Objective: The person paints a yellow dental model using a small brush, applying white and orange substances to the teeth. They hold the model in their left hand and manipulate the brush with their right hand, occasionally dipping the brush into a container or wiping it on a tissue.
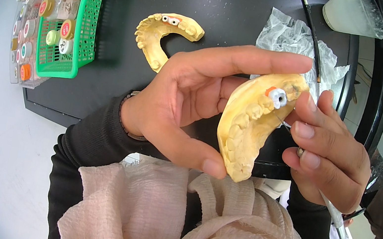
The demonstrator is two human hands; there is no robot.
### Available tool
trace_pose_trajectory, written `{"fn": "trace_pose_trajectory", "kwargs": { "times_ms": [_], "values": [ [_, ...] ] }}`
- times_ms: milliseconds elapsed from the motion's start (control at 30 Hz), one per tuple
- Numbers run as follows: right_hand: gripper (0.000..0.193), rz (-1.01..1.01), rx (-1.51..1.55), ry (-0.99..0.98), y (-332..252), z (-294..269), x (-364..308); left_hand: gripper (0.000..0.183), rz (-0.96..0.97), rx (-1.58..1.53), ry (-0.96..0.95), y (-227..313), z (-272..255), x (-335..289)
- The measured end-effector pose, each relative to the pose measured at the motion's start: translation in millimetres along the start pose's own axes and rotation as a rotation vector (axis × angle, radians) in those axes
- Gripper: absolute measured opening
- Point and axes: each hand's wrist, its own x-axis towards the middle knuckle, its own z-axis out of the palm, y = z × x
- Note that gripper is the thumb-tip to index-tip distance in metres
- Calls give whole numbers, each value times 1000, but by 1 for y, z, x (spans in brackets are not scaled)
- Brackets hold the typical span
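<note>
A yellow plaster dental model (246,123) is gripped in my left hand (180,93), thumb at its lower end and index finger along its upper end. Near the top of its tooth row sits a white crown (277,98) with a dark hole, an orange-red patch beside it. My right hand (333,157) pinches a slim metal dental instrument (332,212). Its thin tip points at the model just below the crown; whether it touches I cannot tell. A second dental model (151,40) lies on the black table behind my left hand, with two white holed crowns and orange-red around them.
At the left stands a green plastic basket (88,28) of small capped bottles, beside a clear container (22,42) with more bottles. Crumpled white tissue (285,34) lies far right under a dark-handled brush (311,28). A cloudy cup (353,15) stands near the table's right edge.
</note>
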Motion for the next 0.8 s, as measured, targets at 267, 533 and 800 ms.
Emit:
{"fn": "trace_pose_trajectory", "kwargs": {
  "times_ms": [267,533,800],
  "values": [
    [34,9,-52,-74,1,-5,-8,82,-10,3,13,1,-1,-1],
    [36,26,-103,-106,-4,-8,-7,87,-19,30,49,2,2,1],
    [38,4,-92,-139,-1,-8,-5,89,2,149,100,1,6,-2]
  ]
}}
